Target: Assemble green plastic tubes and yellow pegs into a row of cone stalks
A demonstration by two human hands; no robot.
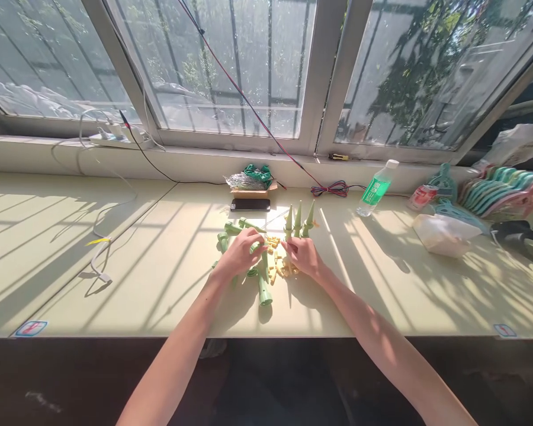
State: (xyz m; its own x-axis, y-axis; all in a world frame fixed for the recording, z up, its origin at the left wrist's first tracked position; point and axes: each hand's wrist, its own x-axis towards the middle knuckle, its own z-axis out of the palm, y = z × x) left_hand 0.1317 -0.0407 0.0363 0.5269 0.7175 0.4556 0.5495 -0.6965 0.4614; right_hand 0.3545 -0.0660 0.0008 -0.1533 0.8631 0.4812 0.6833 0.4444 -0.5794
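My left hand (pixel 245 251) is closed, its fingertips around the narrow upper end of a green tapered plastic tube (pixel 263 285). The tube's wide hollow end points toward me. My right hand (pixel 302 255) is also closed, thumb and finger pinched over the small yellow plastic pieces (pixel 273 266); whatever is in the pinch is too small to make out. Several more green tapered parts (pixel 222 241) lie beside and behind my left hand. Just beyond my right hand, three green pointed pieces (pixel 297 219) stand upright in a row.
A black phone (pixel 250 205) lies before a small box (pixel 253 193) with plastic wrapping. To the right are a green-labelled bottle (pixel 376 189), a red can (pixel 421 197), a white paper-like box (pixel 446 235) and several hangers (pixel 500 192). A white cable (pixel 100 260) trails on the left.
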